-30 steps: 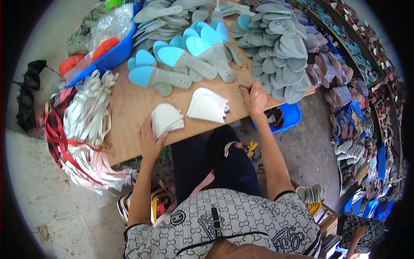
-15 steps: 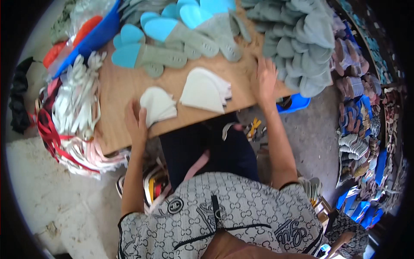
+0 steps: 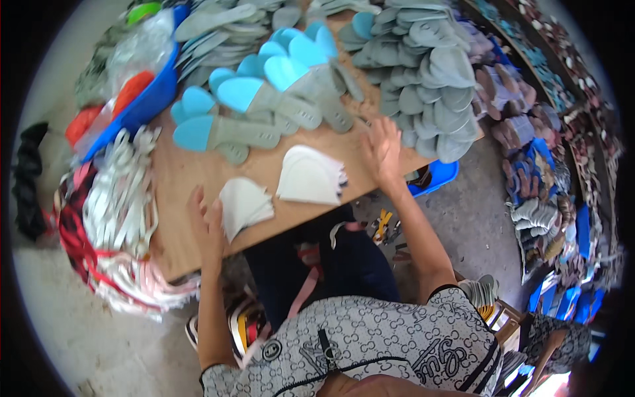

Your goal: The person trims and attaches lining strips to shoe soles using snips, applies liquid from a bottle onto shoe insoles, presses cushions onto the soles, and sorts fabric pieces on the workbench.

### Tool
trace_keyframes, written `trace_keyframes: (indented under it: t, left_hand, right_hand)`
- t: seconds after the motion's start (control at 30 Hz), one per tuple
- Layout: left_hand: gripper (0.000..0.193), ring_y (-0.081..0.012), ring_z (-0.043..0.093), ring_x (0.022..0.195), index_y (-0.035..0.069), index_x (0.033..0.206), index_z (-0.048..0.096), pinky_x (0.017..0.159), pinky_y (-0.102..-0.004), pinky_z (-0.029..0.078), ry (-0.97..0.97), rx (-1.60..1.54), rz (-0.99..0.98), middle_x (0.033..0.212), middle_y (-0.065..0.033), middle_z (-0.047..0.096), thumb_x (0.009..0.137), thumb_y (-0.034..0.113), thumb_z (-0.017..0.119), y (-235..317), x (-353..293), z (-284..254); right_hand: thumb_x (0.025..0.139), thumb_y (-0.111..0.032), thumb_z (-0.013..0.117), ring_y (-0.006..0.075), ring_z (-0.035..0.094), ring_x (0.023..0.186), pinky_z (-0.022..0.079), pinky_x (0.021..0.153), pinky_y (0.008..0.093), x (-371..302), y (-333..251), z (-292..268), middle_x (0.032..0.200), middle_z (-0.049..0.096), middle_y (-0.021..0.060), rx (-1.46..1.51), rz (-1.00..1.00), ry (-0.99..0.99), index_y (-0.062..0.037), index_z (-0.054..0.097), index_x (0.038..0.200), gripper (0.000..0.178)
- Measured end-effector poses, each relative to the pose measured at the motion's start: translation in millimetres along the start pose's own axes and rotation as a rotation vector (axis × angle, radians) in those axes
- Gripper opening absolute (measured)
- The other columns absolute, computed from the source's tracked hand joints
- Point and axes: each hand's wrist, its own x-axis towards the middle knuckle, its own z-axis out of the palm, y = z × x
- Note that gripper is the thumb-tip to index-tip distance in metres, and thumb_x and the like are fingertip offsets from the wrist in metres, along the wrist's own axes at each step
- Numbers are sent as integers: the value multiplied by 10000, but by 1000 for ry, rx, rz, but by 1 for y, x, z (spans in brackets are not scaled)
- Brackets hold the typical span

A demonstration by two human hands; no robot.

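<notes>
White curved pieces (image 3: 245, 200) in two fanned stacks near the table's (image 3: 175, 218) front edge. Left hand (image 3: 209, 228) beside the left stack, thumb and fingers apart, contact unclear; right hand (image 3: 382, 152) palm-down by grey insoles (image 3: 440, 92), fingers spread, impossible to tell about anything underneath. Seemingly between grips; next move calling for a gentle, whole-stack pinch.

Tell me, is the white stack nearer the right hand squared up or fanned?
Fanned: the white stack shows staggered edges along its right side.
</notes>
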Motion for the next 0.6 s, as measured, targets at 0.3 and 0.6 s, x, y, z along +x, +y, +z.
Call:
trace_keyframes:
  t: [0.3, 0.6]
  left_hand:
    - [491, -365, 473, 1224, 31, 1248, 536, 1000, -413, 394, -362, 112, 596, 1327, -192, 494, 828, 214, 712, 140, 224, 126]
    - [561, -380, 500, 1173, 1, 1249, 521, 963, -450, 408, -728, 8, 277, 1326, -209, 491, 836, 335, 699, 133, 258, 167]
  right_hand:
    - [869, -258, 592, 364, 642, 917, 496, 816, 411, 385, -14, 104, 955, 659, 238, 429, -60, 329, 44, 619, 1049, 353]
    - [847, -143, 545, 317, 652, 851, 504, 686, 442, 411, 161, 234, 962, 666, 189, 765, 896, -65, 10, 642, 998, 236]
